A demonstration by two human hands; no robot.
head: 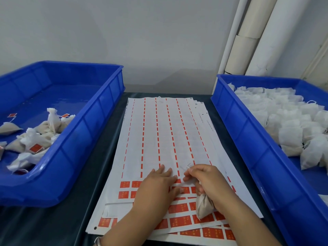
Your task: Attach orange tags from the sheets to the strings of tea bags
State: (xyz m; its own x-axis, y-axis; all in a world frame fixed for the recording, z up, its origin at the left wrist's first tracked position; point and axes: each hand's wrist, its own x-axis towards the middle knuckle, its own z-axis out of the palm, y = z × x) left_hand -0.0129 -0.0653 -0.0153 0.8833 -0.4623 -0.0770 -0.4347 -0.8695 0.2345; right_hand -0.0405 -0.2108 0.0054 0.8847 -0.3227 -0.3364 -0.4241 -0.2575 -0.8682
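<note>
**String going to a tag, mid-sheet**

On the left, the left bin [58, 132] is holding a small heap of bags that are already carrying orange tags. At the middle of the desk [110, 110] the sheets [159, 132] are lying stacked, long axis running away from the person, most rows already stripped and the remaining tags [179, 208] sitting at the near end. The left hand [159, 183] is lying flat, fingers spread, pressing the top sheet down. The right hand [204, 180] is pinching the string [186, 167] at its fingertips while a bag [204, 205] is hanging under its palm, neck up toward the hand, body pointing back at the person. This looks like the sticking step: next the string needs laying across a tag, accurately. On the right, the right bin [266, 132] is full of untagged bags.
</note>
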